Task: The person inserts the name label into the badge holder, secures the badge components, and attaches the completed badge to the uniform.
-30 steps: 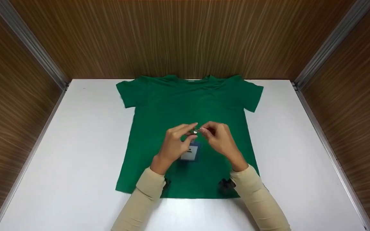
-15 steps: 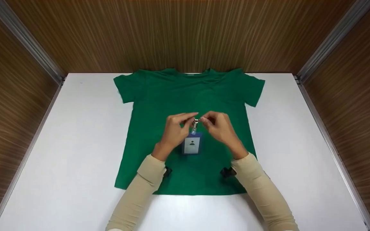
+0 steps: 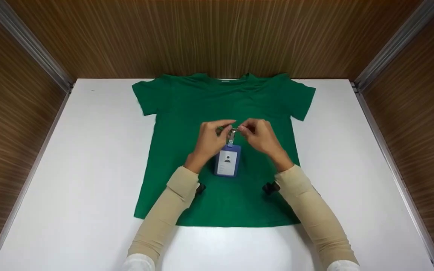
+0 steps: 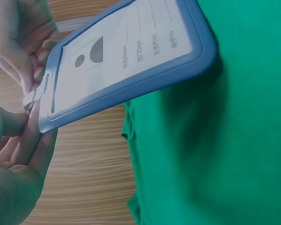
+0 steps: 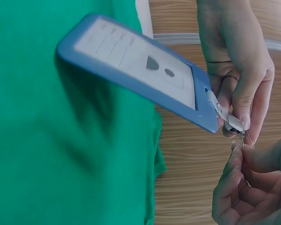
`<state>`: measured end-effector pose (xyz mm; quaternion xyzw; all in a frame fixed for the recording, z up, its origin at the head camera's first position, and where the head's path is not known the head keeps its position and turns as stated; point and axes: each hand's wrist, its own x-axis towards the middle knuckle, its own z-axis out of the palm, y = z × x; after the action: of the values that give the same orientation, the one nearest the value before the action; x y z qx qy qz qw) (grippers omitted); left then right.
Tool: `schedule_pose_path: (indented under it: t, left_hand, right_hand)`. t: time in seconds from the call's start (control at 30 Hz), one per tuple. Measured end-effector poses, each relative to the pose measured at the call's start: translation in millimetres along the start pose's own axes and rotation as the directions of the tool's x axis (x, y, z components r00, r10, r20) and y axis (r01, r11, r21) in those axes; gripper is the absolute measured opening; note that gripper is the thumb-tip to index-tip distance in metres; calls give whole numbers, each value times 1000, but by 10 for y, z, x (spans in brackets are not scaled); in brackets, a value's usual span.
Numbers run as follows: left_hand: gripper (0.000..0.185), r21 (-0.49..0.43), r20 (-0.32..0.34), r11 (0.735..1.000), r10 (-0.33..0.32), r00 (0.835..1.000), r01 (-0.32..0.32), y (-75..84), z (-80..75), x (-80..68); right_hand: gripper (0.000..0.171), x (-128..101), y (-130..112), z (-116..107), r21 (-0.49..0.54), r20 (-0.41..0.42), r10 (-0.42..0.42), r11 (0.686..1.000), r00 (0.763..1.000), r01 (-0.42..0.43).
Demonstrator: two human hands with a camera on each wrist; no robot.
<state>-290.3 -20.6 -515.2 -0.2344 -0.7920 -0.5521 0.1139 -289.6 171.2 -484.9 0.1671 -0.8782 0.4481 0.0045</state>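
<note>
A blue ID badge holder (image 3: 227,162), with a white card showing a person icon, hangs tilted over the green T-shirt (image 3: 190,150). Its strap and metal clip (image 5: 232,122) lead up to my fingertips. My left hand (image 3: 211,138) pinches the clip between thumb and fingers. Facing it, my right hand (image 3: 261,136) pinches a thin metal wire (image 5: 247,138) at the clip's end, seen best in the right wrist view. In the left wrist view the badge covers part of the right hand's fingers.
The T-shirt lies spread flat on a white table (image 3: 89,162), its collar by the back wall. Wood-grain panels (image 3: 217,37) enclose the back and both sides. Dark wrist cameras (image 3: 271,188) sit under both beige sleeves (image 3: 315,210).
The left thumb and fingers have closed together from a wider spread. The badge, partly behind the left hand before, now shows almost fully. The whole head view has shifted slightly.
</note>
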Motion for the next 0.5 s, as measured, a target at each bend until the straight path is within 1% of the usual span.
schedule_pose_path:
  t: [0.2, 0.43, 0.5]
  left_hand:
    - [24, -7, 4, 998, -64, 998, 64, -123, 61, 166]
    - [24, 57, 9, 991, -122, 992, 122, -296, 121, 390]
    - [24, 64, 15, 988, -140, 990, 139, -352, 138, 452]
  right_hand:
    - [27, 168, 119, -76, -50, 21, 47, 998, 999, -46]
    - [26, 392, 333, -197, -95, -24, 97, 990, 995, -99]
    - [26, 458, 389, -232, -106, -35, 124, 986, 992, -127]
